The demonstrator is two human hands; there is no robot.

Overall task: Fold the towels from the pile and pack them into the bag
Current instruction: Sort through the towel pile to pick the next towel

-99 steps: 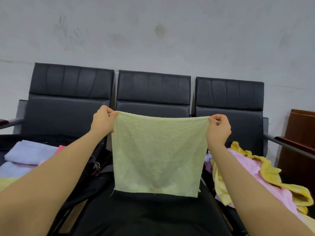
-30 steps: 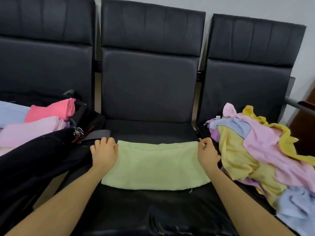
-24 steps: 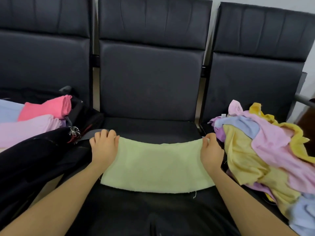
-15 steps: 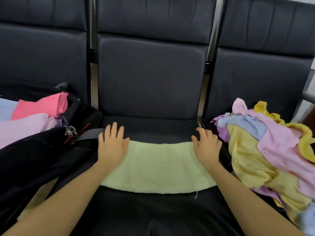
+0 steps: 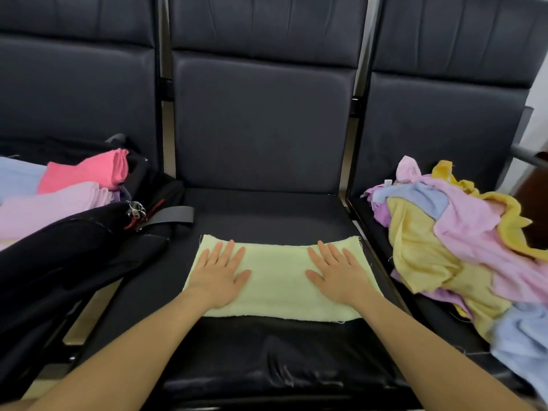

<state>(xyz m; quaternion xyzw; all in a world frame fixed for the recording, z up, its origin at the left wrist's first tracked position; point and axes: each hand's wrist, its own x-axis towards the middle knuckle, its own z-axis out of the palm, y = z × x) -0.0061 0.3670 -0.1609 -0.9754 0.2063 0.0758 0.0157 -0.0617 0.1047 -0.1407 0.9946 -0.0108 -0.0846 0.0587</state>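
Note:
A pale green towel (image 5: 277, 280), folded in half into a wide strip, lies flat on the middle black seat (image 5: 261, 215). My left hand (image 5: 219, 274) presses flat on its left part with fingers spread. My right hand (image 5: 338, 275) presses flat on its right part the same way. On the left seat sits a black bag (image 5: 74, 250) holding folded towels: a pink one (image 5: 86, 172), a light pink one (image 5: 50, 207) and a light blue one (image 5: 17, 179). The pile of unfolded towels (image 5: 462, 247), yellow, pink, blue and purple, fills the right seat.
Three black padded chairs stand in a row with tall backrests (image 5: 261, 123). A grey strap and metal clip (image 5: 136, 207) of the bag hang toward the middle seat. A metal armrest (image 5: 530, 151) shows at the far right.
The towel went from held up in the air to folded in half on the seat. Both hands let go of its corners and slid inward, now lying flat on it.

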